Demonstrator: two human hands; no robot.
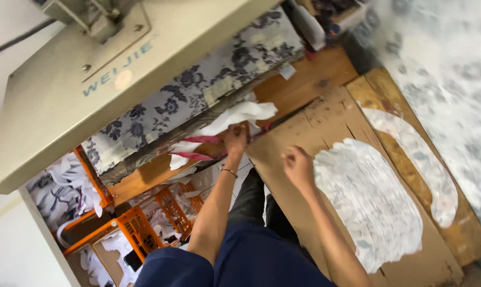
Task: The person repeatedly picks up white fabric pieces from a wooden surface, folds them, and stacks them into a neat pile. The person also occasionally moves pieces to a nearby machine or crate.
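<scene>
White cloth [235,119], orange crates [139,228], brown cardboard [304,133]

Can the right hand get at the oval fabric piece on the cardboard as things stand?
Probably yes. The right hand hovers over the cardboard sheet, closed loosely and holding nothing visible, right beside the pale oval fabric piece. Nothing lies between them. The left hand is busy with white cloth.

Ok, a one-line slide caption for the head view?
Left hand grips white fabric by the sewing machine; right hand rests on cardboard.
</scene>
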